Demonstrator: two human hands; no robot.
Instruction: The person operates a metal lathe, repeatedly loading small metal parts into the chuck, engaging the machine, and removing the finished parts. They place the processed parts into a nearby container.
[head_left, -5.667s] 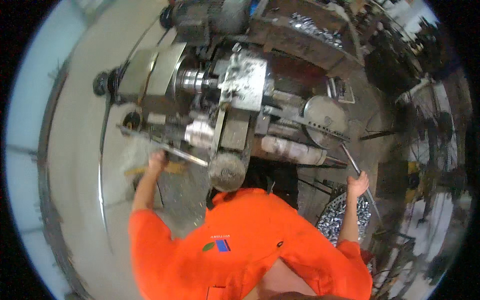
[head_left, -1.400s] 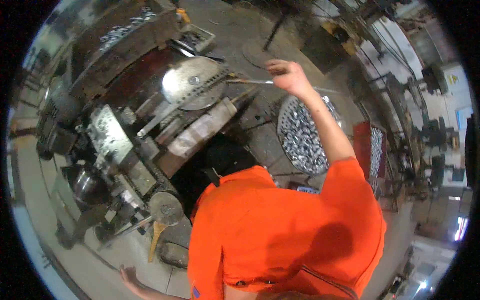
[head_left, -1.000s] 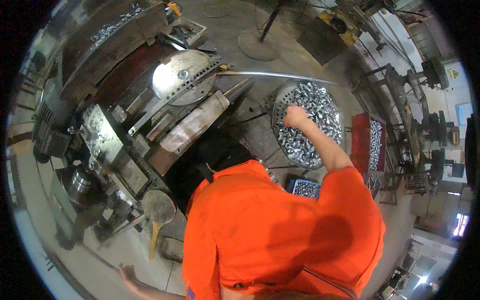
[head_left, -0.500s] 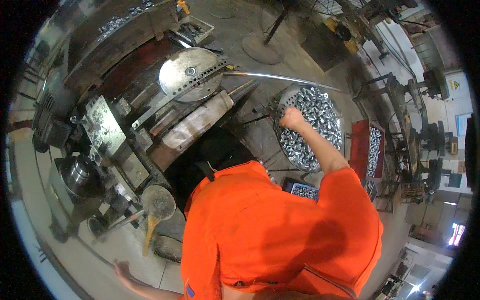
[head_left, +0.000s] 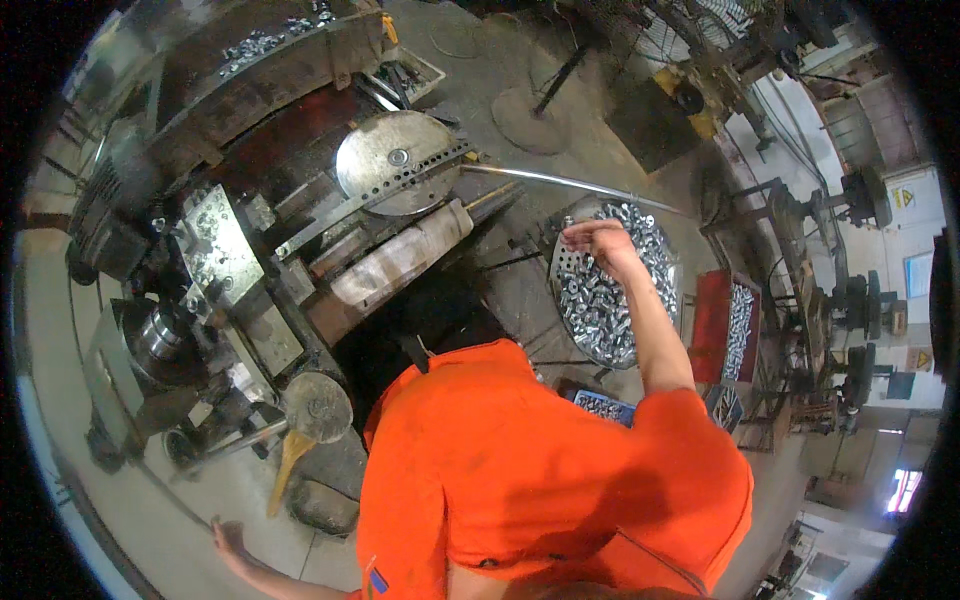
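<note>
My right hand (head_left: 606, 246) is over a round tray (head_left: 559, 262) with holes along its left side. Small shiny metal parts (head_left: 610, 310) are heaped in it. Thumb and fingers point left, drawn together, and one small metal part (head_left: 568, 222) shows at their tips. At the lower left, my left hand (head_left: 230, 541) is at the end of a long thin lever (head_left: 180, 499); its fingers appear closed around that end, though they are small and partly blurred.
A machine with a round metal disc (head_left: 398, 160) and a perforated bar (head_left: 330, 221) stands ahead. A ladle (head_left: 320, 407) lies left of my body. Right are a red bin (head_left: 712, 325) and a blue crate (head_left: 622, 411) of metal parts. A metal rod (head_left: 570, 182) extends beyond the tray.
My right hand has lifted off the heap, and a small metal part now shows at its fingertips. My left hand and the lever's end have shifted slightly left.
</note>
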